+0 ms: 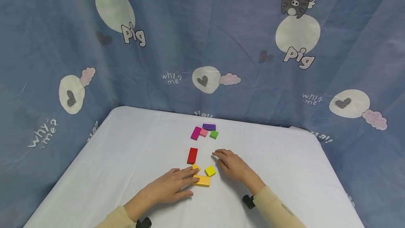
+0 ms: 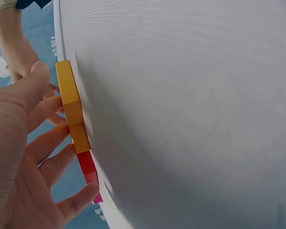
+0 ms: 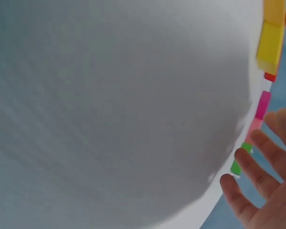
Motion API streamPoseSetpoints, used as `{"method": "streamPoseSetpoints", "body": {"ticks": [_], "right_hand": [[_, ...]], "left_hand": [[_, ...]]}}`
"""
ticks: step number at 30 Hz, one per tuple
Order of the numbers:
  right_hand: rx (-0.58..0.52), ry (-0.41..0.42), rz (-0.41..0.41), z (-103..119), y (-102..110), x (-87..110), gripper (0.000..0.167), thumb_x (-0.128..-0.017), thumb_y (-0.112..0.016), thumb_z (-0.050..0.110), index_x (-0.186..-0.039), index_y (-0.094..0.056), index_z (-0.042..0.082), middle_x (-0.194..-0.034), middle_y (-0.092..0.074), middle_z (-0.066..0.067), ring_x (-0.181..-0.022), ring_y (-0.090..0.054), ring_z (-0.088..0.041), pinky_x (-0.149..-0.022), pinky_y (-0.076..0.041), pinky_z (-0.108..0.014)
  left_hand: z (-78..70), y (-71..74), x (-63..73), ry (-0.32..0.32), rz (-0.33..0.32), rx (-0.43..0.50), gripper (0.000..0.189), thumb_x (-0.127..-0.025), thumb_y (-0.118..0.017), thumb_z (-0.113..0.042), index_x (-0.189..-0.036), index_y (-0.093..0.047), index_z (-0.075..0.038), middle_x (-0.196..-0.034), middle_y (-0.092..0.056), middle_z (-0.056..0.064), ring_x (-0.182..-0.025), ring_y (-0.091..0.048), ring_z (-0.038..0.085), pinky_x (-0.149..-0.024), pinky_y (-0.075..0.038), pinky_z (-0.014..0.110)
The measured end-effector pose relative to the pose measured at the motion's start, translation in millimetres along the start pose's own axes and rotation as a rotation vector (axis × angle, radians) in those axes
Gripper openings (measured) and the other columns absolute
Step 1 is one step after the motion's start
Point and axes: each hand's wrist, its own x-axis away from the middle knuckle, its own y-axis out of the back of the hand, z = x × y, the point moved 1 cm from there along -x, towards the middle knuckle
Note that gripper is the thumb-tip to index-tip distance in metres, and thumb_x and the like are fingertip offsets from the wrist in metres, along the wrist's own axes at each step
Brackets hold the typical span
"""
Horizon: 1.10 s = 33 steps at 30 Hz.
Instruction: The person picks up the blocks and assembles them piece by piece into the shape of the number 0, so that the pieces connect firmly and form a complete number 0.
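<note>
My left hand has its fingers extended over the left end of an orange rectangular block. Under or beside those fingertips sits a smaller orange block, partly covered. In the left wrist view the long orange block lies beside the spread fingers, none of them curled round it. A yellow block stands just right of the small orange one. Over the table to the right, my right hand is loosely spread and holds nothing. Just beyond the left fingertips lies a red rectangular block.
Farther back on the white table are a magenta block, a pink block, a purple block and a green block. A blue printed curtain hangs behind the table.
</note>
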Motion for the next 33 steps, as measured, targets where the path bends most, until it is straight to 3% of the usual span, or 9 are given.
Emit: {"method": "streamPoseSetpoints", "body": {"ticks": [15, 29, 33], "right_hand": [[0.143, 0.082, 0.051, -13, -1, -25.1, 0.042, -0.098, -0.06, 0.02, -0.139, -0.056, 0.016, -0.145, -0.047, -0.006, -0.131, -0.045, -0.027, -0.104, -0.04, -0.051], [0.232, 0.123, 0.119, -9, -2, -44.7, 0.053, -0.099, -0.055, 0.023, -0.15, -0.041, 0.018, -0.153, -0.039, -0.002, -0.136, -0.038, -0.025, -0.105, -0.039, -0.051], [0.283, 0.142, 0.151, -8, -4, -50.8, 0.059, -0.099, -0.054, 0.023, -0.154, -0.033, 0.019, -0.158, -0.029, 0.001, -0.138, -0.036, -0.024, -0.105, -0.039, -0.051]], "left_hand": [[0.4, -1.4, -0.6, -0.013, -0.001, -0.003, 0.052, -0.097, -0.054, -0.05, -0.143, -0.051, -0.026, -0.156, -0.034, -0.004, -0.141, -0.034, 0.021, -0.103, -0.039, 0.053], [-1.0, 0.6, 0.1, -0.025, -0.006, -0.01, 0.053, -0.097, -0.054, -0.049, -0.145, -0.05, -0.025, -0.156, -0.034, -0.003, -0.14, -0.035, 0.019, -0.103, -0.039, 0.054], [-1.3, 0.4, 1.2, -0.017, -0.001, -0.02, 0.054, -0.098, -0.052, -0.05, -0.145, -0.049, -0.025, -0.156, -0.033, -0.004, -0.14, -0.034, 0.019, -0.103, -0.039, 0.054]]}}
